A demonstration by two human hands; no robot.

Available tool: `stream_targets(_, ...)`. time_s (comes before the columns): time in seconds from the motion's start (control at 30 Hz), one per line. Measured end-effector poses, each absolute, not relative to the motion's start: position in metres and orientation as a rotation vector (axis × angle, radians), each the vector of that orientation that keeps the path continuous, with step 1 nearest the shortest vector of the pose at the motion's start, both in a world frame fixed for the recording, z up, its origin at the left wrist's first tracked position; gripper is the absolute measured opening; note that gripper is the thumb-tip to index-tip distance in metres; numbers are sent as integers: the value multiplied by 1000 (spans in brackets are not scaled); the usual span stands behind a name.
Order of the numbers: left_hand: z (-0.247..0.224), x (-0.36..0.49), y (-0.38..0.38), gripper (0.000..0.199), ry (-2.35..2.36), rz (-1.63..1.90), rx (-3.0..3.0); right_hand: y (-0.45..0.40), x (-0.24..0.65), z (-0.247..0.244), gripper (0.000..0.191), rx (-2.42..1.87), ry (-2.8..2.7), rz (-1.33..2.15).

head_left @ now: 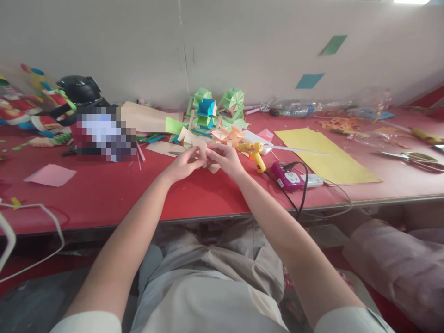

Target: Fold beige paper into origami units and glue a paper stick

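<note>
Both hands [227, 159] hold beige paper [202, 151] between them.

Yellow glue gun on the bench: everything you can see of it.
The yellow glue gun, plastic-looking, lies on the red table beside the right hand, nozzle end leftward, handle toward the person. A long translucent stick extends from its rear, reaching over the yellow sheet. A black cord leaves the handle's foot. No hand grips it; whether the nozzle touches anything is unclear.

Appears as a small, narrow, pale-beige piece of paper [202, 151], roughly upright; looks bent or folded. Sits pinched between bare left hand [183, 163] and bare right hand [227, 159], above flat red tabletop [138, 192].
</note>
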State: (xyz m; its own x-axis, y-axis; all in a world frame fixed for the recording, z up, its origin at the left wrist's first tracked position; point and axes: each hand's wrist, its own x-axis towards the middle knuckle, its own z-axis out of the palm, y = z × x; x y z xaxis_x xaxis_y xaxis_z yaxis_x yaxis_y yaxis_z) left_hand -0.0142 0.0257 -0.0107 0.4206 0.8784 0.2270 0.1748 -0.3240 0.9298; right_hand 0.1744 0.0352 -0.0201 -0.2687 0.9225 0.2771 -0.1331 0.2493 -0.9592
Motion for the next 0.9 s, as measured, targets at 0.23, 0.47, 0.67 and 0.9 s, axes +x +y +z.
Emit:
stream_targets(0.23,-5,-15,23,43,885,970,1649,38,176,-22,49,-791,-1453,1222)
stream_targets(0.47,-9,-15,29,50,938,1049,1350,47,177,-35,42,-901,-1481,836)
stream_targets(0.67,-7,-12,23,51,950,1087,1408,34,172,-25,65,-864,-1691,803)
stream_targets(0.9,-7,-11,28,44,1034,1259,1211,42,178,-27,41,-950,-1586,721)
